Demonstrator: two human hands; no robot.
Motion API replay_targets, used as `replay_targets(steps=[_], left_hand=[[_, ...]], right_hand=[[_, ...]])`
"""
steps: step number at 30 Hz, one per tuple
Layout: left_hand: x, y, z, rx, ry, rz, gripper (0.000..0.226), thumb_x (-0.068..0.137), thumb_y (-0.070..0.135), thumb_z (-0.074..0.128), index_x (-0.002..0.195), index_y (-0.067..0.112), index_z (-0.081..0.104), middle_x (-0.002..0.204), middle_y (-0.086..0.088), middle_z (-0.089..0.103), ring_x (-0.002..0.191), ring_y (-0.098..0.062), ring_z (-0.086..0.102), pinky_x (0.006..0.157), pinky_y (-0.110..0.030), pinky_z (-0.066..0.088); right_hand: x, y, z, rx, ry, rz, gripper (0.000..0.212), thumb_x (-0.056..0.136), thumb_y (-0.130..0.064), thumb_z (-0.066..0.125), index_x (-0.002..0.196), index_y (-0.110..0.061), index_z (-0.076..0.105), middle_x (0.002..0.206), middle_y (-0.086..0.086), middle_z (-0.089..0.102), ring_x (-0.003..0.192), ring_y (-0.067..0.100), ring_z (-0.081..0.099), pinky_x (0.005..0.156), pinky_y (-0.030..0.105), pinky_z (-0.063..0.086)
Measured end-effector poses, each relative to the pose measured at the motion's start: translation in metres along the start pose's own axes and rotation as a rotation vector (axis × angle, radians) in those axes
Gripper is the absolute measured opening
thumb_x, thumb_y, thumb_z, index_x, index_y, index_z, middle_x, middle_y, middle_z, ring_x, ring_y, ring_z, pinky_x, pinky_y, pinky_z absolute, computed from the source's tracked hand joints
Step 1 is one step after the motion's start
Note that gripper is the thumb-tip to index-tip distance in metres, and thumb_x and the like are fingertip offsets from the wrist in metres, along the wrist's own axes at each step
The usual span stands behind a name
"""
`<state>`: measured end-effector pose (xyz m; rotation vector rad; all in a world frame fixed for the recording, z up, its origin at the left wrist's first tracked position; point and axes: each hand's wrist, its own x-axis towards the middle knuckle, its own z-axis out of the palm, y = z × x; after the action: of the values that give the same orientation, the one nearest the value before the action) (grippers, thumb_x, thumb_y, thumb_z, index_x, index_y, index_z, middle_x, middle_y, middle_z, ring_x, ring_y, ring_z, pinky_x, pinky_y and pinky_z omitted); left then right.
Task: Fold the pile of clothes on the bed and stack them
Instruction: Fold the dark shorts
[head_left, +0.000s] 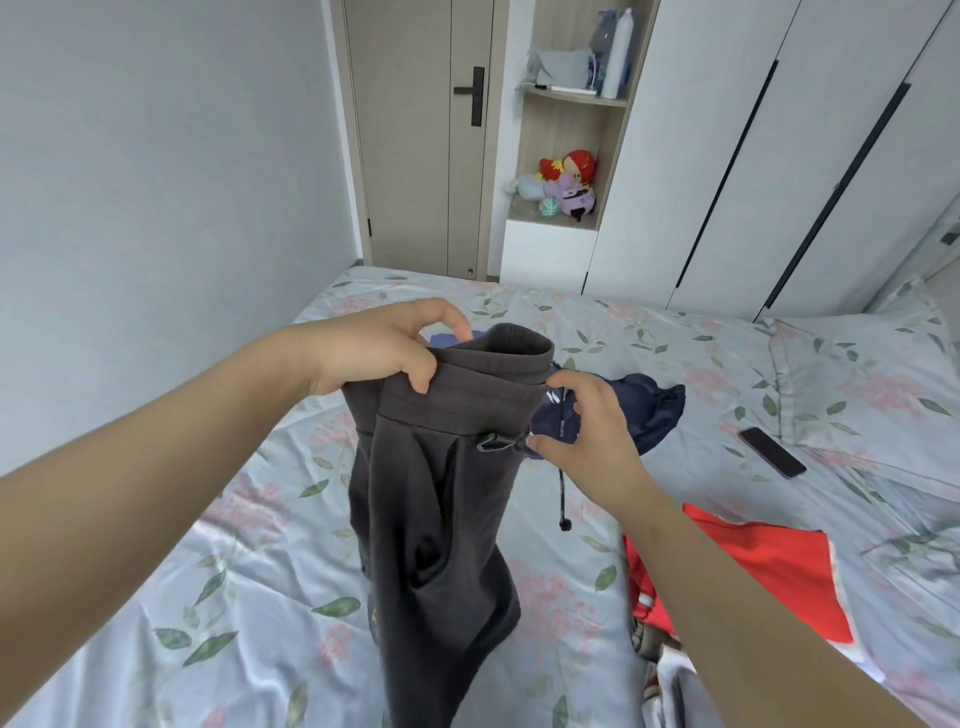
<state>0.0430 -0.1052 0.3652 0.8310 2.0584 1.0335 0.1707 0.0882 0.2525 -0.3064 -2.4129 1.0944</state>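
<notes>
The left hand's fingers curl round the waistband of the pants above the bed; the right hand's fingers spread beside it, gripping nothing.

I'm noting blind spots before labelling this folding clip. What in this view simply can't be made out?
Head view only:
Grey trousers: leg ends cut off by the bottom edge.
Navy garment: mostly hidden behind the trousers and right hand; type unclear.
Print on it: too small to read.
Red garment: partly covered by the right forearm.
Right hand: whether it grips the trousers, unclear.
</notes>
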Motion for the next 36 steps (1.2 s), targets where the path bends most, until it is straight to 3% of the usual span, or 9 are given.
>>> replay_targets(steps=[3,8,12,17,20,23,28,33,36], left_hand=[[-0.003,0.002,-0.003,0.061,-0.075,0.042,0.061,0.053,0.005,0.053,0.1,0.044,0.059,0.081,-0.01,0.063,0.073,-0.023,0.059,0.065,-0.029,0.047],[-0.005,-0.001,-0.001,0.201,-0.124,0.049,0.062,0.053,0.006,0.051,0.106,0.037,0.063,0.083,-0.01,0.067,0.069,-0.019,0.061,0.062,-0.025,0.048],[-0.006,-0.014,-0.006,0.402,-0.072,0.044,0.049,0.064,0.01,0.051,0.091,0.049,0.065,0.104,0.008,0.067,0.094,-0.012,0.061,0.085,-0.024,0.048],[-0.003,-0.02,-0.005,0.735,0.012,0.017,0.044,0.081,0.005,0.042,0.089,0.044,0.062,0.099,0.012,0.064,0.1,-0.011,0.055,0.092,-0.033,0.046],[0.0,-0.018,-0.003,0.767,0.01,0.0,0.035,0.082,0.005,0.042,0.078,0.035,0.06,0.092,0.007,0.063,0.095,-0.014,0.055,0.088,-0.033,0.046],[0.0,-0.019,-0.001,0.727,-0.017,-0.002,0.018,0.076,0.018,0.046,0.084,0.025,0.061,0.09,0.001,0.062,0.092,-0.018,0.056,0.082,-0.034,0.046],[-0.001,-0.031,0.011,0.696,-0.079,0.127,0.033,0.067,0.051,0.07,0.071,0.023,0.055,0.061,0.018,0.05,0.062,-0.001,0.048,0.058,-0.018,0.034],[0.008,-0.041,0.014,0.701,0.004,0.196,0.022,0.078,0.023,0.072,0.067,0.018,0.054,0.052,0.018,0.046,0.056,-0.003,0.042,0.053,-0.019,0.029],[0.007,-0.036,0.011,0.609,0.019,0.189,0.018,0.075,0.014,0.073,0.071,0.025,0.059,0.06,0.023,0.053,0.061,0.0,0.047,0.056,-0.015,0.034]], right_hand=[[0.004,0.003,0.0,-0.086,-0.054,-0.039,0.053,0.073,-0.008,0.076,0.091,-0.044,0.041,0.11,-0.007,0.047,0.108,0.015,0.041,0.094,0.032,0.036],[0.005,0.012,0.004,-0.141,-0.085,-0.164,0.02,0.076,-0.002,0.073,0.076,-0.012,0.055,0.092,0.005,0.058,0.091,0.027,0.049,0.074,0.018,0.032],[0.008,0.009,-0.011,-0.184,-0.125,-0.31,0.013,0.076,-0.015,0.066,0.073,-0.01,0.054,0.108,-0.006,0.057,0.1,0.03,0.051,0.084,0.021,0.031],[0.016,-0.02,-0.035,-0.376,-0.23,-0.519,0.019,0.078,-0.022,0.068,0.072,-0.018,0.05,0.122,-0.027,0.047,0.111,0.002,0.029,0.095,0.014,0.021],[0.021,-0.027,-0.04,-0.322,-0.362,-0.427,0.026,0.078,-0.026,0.066,0.071,-0.031,0.042,0.092,-0.026,0.058,0.095,0.002,0.045,0.089,0.026,0.03],[0.024,-0.027,-0.046,-0.308,-0.364,-0.328,0.04,0.084,-0.019,0.067,0.067,-0.036,0.035,0.073,-0.015,0.049,0.079,-0.001,0.044,0.086,0.029,0.026],[0.021,-0.032,-0.045,-0.371,-0.36,-0.196,0.034,0.092,-0.021,0.058,0.071,-0.032,0.034,0.08,-0.008,0.047,0.09,0.012,0.036,0.086,0.024,0.02],[0.011,-0.024,-0.038,-0.274,-0.316,-0.183,0.023,0.082,-0.033,0.069,0.087,-0.041,0.048,0.082,-0.019,0.054,0.096,0.011,0.045,0.098,0.029,0.019],[0.008,-0.012,-0.038,-0.305,-0.358,-0.124,0.03,0.07,-0.044,0.077,0.078,-0.052,0.048,0.12,-0.028,0.038,0.117,0.003,0.025,0.101,0.031,0.012]])
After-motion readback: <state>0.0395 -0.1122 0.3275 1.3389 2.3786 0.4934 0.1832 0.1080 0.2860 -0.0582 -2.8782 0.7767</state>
